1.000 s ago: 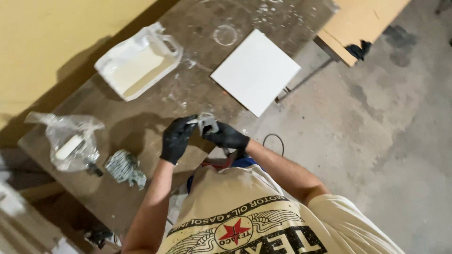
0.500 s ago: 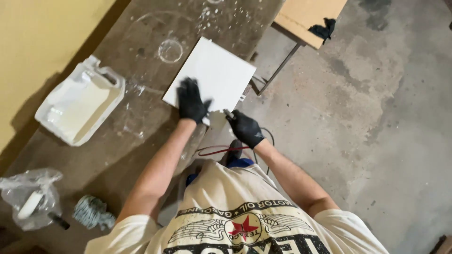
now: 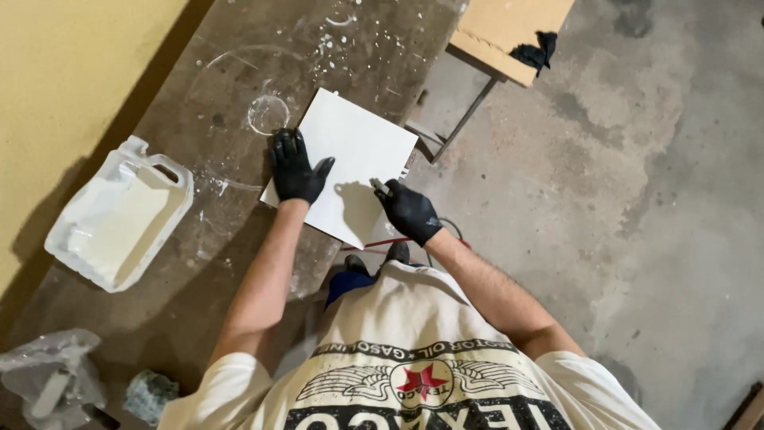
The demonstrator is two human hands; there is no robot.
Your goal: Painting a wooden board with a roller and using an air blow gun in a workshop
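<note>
Dusty, paint-flecked workbench (image 3: 239,263) runs along a yellow wall at left; bare concrete floor at right. White square tile (image 3: 350,151) lies flat on the bench's right edge, one corner hanging just past it, toward the person. Its visible face is clean and unmarked: no score line or cut to be seen, so the work on it looks barely begun.

Left hand (image 3: 296,169), black glove, rests on the tile's left corner, fingers spread flat and pressing down. Right hand (image 3: 410,211), also gloved, is at the tile's near right edge, fingers pressed together around a small grey tool (image 3: 380,187) whose tip touches the tile; its kind cannot be made out.

White plastic jug (image 3: 119,215) lies on its side on the bench, well left of the tile. Clear plastic bag (image 3: 48,382) and a grey lump (image 3: 150,396) sit at the near left end. Far right: pale wooden board (image 3: 501,28) with a black rag (image 3: 535,53) on it.
</note>
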